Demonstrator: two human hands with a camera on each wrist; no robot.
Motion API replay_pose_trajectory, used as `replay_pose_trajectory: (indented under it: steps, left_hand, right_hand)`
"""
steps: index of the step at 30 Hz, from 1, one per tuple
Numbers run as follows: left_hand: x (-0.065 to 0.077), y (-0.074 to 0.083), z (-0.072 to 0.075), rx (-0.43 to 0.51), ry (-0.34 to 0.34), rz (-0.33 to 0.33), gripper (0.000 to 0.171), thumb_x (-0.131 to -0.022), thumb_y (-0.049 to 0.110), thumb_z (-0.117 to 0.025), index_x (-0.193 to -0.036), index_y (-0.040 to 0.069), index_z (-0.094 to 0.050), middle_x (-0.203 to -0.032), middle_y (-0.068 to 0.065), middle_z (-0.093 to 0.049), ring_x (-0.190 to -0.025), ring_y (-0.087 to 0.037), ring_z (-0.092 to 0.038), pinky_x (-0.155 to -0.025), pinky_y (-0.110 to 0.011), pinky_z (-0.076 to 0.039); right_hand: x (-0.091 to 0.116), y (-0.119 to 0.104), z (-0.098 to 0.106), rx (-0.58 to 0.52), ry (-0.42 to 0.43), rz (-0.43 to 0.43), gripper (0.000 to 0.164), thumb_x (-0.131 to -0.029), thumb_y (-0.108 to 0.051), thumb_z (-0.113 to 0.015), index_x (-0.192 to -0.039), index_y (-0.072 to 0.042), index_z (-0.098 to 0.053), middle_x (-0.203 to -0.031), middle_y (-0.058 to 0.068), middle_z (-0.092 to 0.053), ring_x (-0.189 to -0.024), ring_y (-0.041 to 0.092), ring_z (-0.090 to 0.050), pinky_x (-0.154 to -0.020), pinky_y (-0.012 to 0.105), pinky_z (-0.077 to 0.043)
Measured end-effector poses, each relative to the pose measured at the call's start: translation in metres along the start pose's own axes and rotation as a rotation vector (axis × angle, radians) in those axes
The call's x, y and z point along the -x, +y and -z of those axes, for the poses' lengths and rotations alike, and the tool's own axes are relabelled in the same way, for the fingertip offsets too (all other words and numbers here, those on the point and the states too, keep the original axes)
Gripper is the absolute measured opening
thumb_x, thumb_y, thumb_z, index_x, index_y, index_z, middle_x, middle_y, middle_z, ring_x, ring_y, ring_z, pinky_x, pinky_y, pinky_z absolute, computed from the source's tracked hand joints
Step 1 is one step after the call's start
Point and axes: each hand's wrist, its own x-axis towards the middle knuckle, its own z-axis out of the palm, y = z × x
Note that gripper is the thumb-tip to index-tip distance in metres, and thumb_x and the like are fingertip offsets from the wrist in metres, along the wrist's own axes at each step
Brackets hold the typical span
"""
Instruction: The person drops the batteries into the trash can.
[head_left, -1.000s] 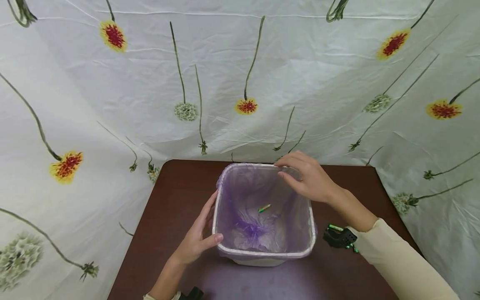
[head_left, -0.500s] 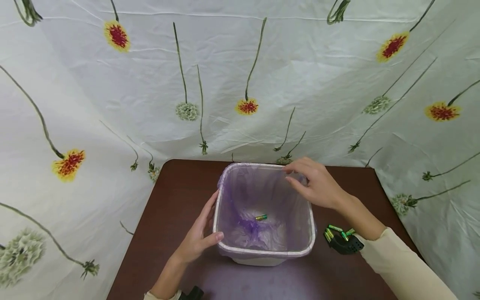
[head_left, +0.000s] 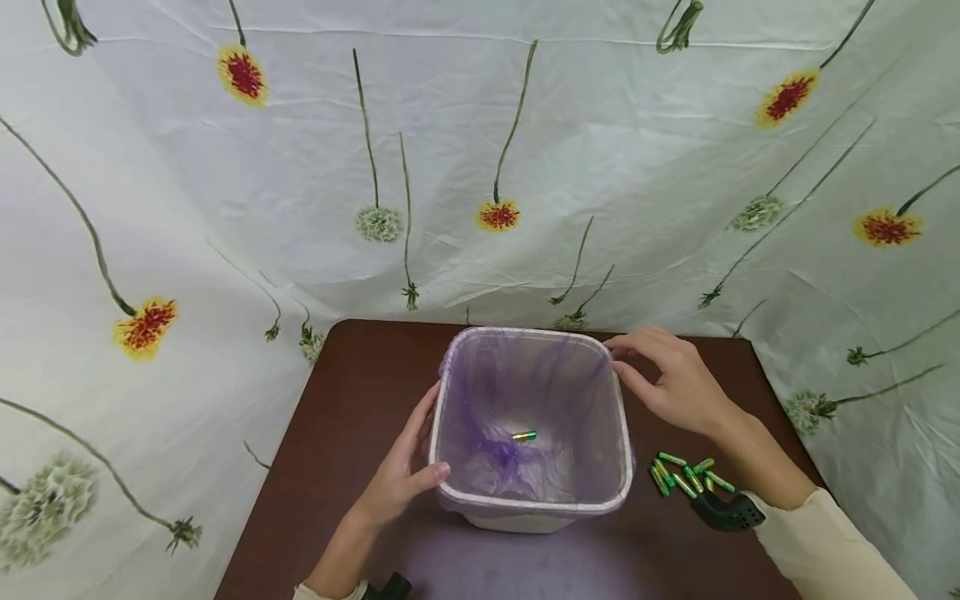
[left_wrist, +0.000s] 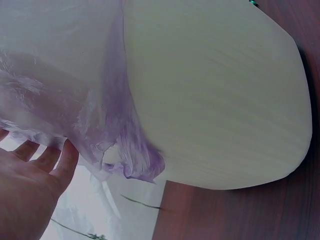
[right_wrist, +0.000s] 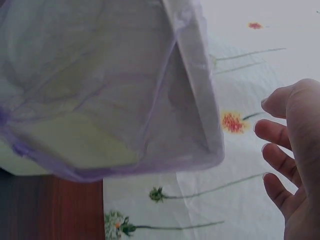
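A white trash bin (head_left: 517, 523) lined with a thin purple bag (head_left: 498, 454) stands on the table. One green-and-gold battery (head_left: 524, 436) lies at the bottom of the lined bin. My left hand (head_left: 397, 479) holds the bin's left side, thumb over the rim and fingers along the outer wall; in the left wrist view its fingertips touch the bag. Beside the back right corner of the rim is my right hand (head_left: 675, 379), fingers loosely bent. The right wrist view shows that hand (right_wrist: 300, 150) apart from the bin with nothing in it.
Several green-and-gold batteries (head_left: 690, 472) lie loose on the dark brown table (head_left: 375, 367), right of the bin. A black wrist camera (head_left: 727, 510) on the right sleeve overlaps the group's near side. White cloth (head_left: 450, 167) printed with flowers hangs behind and at both sides.
My right hand has moved right, from over the bin's back rim to beside its corner. The battery inside has shifted slightly toward me and settled. More loose batteries are uncovered; the left hand stays.
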Motion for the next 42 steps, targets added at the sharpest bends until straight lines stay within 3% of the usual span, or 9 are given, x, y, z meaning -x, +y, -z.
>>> replay_pose_trajectory:
  steps: [8, 15, 27, 33, 42]
  left_hand:
    - [0.001, -0.001, 0.002, -0.010, -0.001, -0.011, 0.093, -0.093, 0.011, -0.066, -0.167, 0.012, -0.010, -0.171, -0.015, -0.009, -0.153, -0.021, -0.023, -0.117, -0.027, -0.026]
    - [0.001, 0.000, 0.001, -0.016, -0.005, -0.013, 0.093, -0.093, 0.012, -0.066, -0.167, 0.012, -0.010, -0.171, -0.015, -0.010, -0.153, -0.022, -0.023, -0.119, -0.029, -0.024]
    - [0.002, 0.000, 0.001, -0.015, 0.005, 0.003, 0.091, -0.095, 0.017, -0.067, -0.167, 0.015, -0.011, -0.170, -0.015, -0.015, -0.150, -0.026, -0.029, -0.115, -0.030, -0.033]
    - [0.003, -0.002, 0.001, -0.015, 0.009, 0.011, 0.091, -0.095, 0.018, -0.066, -0.168, 0.016, -0.012, -0.170, -0.015, -0.015, -0.149, -0.025, -0.030, -0.114, -0.030, -0.033]
    - [0.003, -0.001, 0.000, -0.042, 0.019, 0.018, 0.090, -0.095, 0.019, -0.065, -0.168, 0.017, -0.013, -0.170, -0.013, -0.016, -0.149, -0.024, -0.031, -0.115, -0.029, -0.032]
  right_hand:
    - [0.021, 0.010, 0.008, 0.043, 0.012, -0.076, 0.031, -0.084, -0.001, -0.078, -0.114, -0.008, -0.074, -0.109, 0.004, -0.074, -0.097, 0.018, -0.065, -0.078, 0.030, -0.048]
    - [0.042, 0.015, 0.010, 0.036, 0.040, -0.114, 0.036, -0.081, 0.006, -0.078, -0.115, -0.006, -0.074, -0.104, 0.003, -0.073, -0.094, 0.017, -0.064, -0.075, 0.027, -0.047]
    - [0.070, 0.025, 0.009, 0.074, 0.086, -0.170, 0.039, -0.079, 0.009, -0.078, -0.115, -0.005, -0.074, -0.097, 0.002, -0.072, -0.089, 0.022, -0.064, -0.076, 0.026, -0.046]
    - [0.093, 0.028, 0.011, 0.111, 0.094, -0.239, 0.036, -0.081, 0.008, -0.077, -0.115, -0.004, -0.074, -0.098, 0.003, -0.072, -0.092, 0.022, -0.064, -0.079, 0.027, -0.046]
    - [0.127, 0.035, 0.009, 0.128, 0.106, -0.355, 0.035, -0.083, 0.008, -0.077, -0.115, -0.005, -0.074, -0.099, 0.003, -0.072, -0.089, 0.015, -0.065, -0.080, 0.015, -0.043]
